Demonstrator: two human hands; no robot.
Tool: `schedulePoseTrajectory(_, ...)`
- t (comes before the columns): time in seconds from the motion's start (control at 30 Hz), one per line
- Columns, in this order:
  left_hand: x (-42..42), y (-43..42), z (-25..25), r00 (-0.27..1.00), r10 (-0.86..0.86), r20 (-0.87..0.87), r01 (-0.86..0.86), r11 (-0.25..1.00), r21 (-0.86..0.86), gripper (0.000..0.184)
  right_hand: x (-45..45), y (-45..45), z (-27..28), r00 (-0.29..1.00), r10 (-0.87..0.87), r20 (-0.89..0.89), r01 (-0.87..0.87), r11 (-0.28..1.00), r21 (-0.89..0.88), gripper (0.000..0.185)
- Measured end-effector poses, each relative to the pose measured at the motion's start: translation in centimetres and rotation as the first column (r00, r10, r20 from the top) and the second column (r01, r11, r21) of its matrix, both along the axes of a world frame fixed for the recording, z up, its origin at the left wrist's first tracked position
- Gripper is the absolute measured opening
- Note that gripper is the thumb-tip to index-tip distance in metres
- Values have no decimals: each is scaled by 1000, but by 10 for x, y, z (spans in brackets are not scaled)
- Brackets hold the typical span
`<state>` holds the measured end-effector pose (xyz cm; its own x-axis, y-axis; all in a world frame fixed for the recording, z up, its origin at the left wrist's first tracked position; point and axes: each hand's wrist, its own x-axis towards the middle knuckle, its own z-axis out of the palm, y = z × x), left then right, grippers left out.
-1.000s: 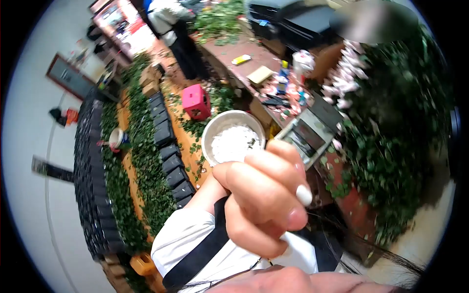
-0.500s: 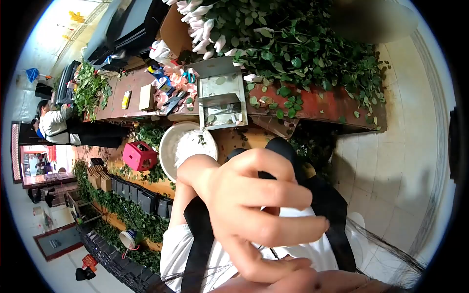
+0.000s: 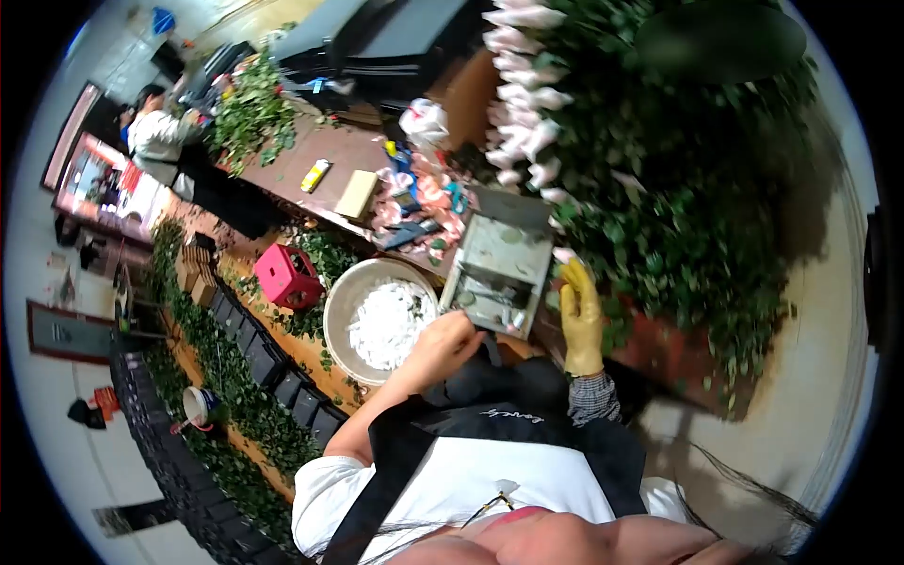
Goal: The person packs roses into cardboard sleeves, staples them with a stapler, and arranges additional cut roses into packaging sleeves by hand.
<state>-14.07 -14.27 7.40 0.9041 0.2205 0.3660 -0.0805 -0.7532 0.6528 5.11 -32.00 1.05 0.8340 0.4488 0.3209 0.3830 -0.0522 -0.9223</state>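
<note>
My bare left hand (image 3: 450, 344) is lowered beside the near left corner of a metal tray (image 3: 482, 247), its fingers curled together; whatever they may hold is hidden. To its left stands a round pale basin (image 3: 336, 331) with many small white pieces (image 3: 388, 322) inside. My right hand (image 3: 581, 325), in a yellow glove, is raised to the right of the tray. Its fingers are parted, and a pale pink bud (image 3: 563, 254) is close to the fingertips. Behind it lies a big heap of leafy stems (image 3: 669, 254) with pink wrapped heads (image 3: 518, 104).
Scissors (image 3: 410, 233), pink petals (image 3: 435, 200), a tan block (image 3: 357, 195) and a yellow item (image 3: 315, 176) lie on the reddish table (image 3: 299, 151). A pink stool (image 3: 287, 276) and rows of black containers (image 3: 259, 350) stand on the floor. Another person (image 3: 160, 141) works far left.
My left hand has dropped away from close before the camera to the tray's corner, its fingers more curled. My gloved right hand has come into view. The camera view has turned.
</note>
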Motion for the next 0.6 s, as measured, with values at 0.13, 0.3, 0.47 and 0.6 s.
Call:
schedulePoseTrajectory(0.13,5,109,6,924,381,-12,-378,912,-158,31,-1,99,-8,981,127,147,-111,987,-113,40)
schedulePoseTrajectory(0.3,64,330,11,800,491,344,-589,751,298,13,-5,122,-7,883,90,460,169,855,-491,41)
schedulePoseTrajectory(0.47,174,527,88,703,477,528,-710,430,557,62,-5,127,-4,883,106,457,193,805,-560,44)
schedulePoseTrajectory(0.6,226,625,89,784,502,366,-550,285,785,57,-5,130,-1,852,96,514,249,790,-560,45)
